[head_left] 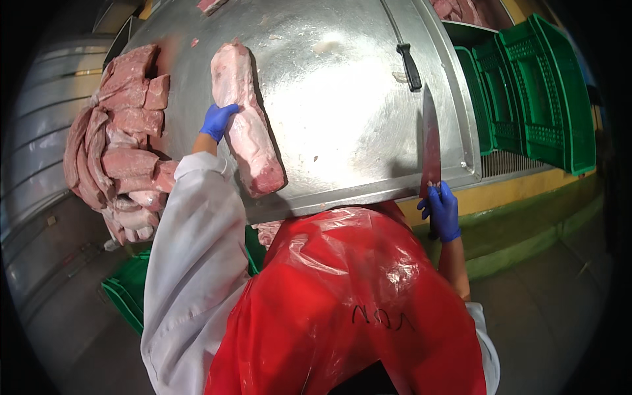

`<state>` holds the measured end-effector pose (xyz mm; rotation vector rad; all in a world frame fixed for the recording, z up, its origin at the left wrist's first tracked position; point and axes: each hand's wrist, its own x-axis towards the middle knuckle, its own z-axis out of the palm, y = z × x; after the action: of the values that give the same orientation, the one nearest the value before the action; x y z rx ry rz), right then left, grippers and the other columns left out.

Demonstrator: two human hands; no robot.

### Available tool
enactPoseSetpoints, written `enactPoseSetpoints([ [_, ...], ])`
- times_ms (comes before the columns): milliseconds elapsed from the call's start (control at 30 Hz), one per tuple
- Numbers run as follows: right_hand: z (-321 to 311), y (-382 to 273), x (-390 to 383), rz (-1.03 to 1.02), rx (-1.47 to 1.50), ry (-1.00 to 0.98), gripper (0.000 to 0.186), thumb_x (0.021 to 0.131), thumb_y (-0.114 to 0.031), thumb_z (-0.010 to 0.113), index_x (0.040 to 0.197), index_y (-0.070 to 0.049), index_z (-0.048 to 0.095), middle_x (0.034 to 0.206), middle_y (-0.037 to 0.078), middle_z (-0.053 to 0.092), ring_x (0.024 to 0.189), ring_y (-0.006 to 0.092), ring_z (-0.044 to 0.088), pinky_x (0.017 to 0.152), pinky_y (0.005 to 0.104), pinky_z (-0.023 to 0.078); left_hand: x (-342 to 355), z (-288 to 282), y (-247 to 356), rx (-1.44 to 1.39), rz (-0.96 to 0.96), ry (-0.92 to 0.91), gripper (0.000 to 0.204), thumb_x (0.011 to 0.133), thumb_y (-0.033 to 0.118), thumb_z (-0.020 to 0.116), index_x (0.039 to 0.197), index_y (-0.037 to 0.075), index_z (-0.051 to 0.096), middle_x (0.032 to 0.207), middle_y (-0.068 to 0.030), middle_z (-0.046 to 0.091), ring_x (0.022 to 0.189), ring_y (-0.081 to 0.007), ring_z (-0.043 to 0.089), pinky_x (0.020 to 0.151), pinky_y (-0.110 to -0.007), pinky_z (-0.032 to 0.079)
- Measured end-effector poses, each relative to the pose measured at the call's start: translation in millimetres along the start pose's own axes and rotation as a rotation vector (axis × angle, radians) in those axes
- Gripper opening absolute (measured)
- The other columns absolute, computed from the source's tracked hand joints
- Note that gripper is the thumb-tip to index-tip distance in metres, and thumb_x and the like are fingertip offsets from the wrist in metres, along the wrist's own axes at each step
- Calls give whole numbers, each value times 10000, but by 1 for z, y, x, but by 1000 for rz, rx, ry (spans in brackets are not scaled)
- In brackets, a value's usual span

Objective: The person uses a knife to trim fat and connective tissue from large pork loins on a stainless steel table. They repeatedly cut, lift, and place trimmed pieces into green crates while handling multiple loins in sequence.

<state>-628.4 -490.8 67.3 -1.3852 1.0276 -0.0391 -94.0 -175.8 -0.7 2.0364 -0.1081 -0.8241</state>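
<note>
A long slab of pale pink meat (253, 148) lies lengthwise on the metal table (316, 191), left of the middle. My left hand (216, 122), in a blue glove, grips its left edge about halfway along, the thumb over the top. In my right hand (444, 209), also gloved in blue, is a large knife (431, 148) held at the table's near right edge. Its blade points away from me, and my fingers hide most of its handle. Beyond the knife's tip lies a sharpening steel (409, 66) with a black handle.
Many cuts of meat (128, 141) are heaped at the table's left edge. Green crates (543, 99) stand right of the table, and another green crate (128, 286) is low at the left. A small meat piece (210, 6) lies at the far edge. My red apron (349, 283) meets the near edge.
</note>
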Motion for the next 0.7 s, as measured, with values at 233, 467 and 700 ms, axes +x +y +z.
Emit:
enactPoseSetpoints([
  [233,23,1,12,-36,-16,-60,198,1026,-174,577,952,9,554,686,84,641,542,101,618,450,245,453,22,-42,-46,-162,-193,-123,334,793,228,690,1001,-33,702,901,-108,712,762,-221,688,719,-339,552],
  [467,59,10,25,-39,36,-113,150,1019,-147,571,1030,2,555,755,79,655,578,107,633,463,253,484,9,-44,-90,-84,158,36,227,839,174,672,991,6,684,866,-72,705,651,-169,647,604,-295,523],
  [700,90,-10,49,-80,47,-127,156,1012,-138,575,1061,9,554,768,84,665,610,112,661,474,269,503,64,-37,-55,67,48,389,572,826,207,767,1243,-66,485,896,-142,693,736,-221,671,639,-350,556],
])
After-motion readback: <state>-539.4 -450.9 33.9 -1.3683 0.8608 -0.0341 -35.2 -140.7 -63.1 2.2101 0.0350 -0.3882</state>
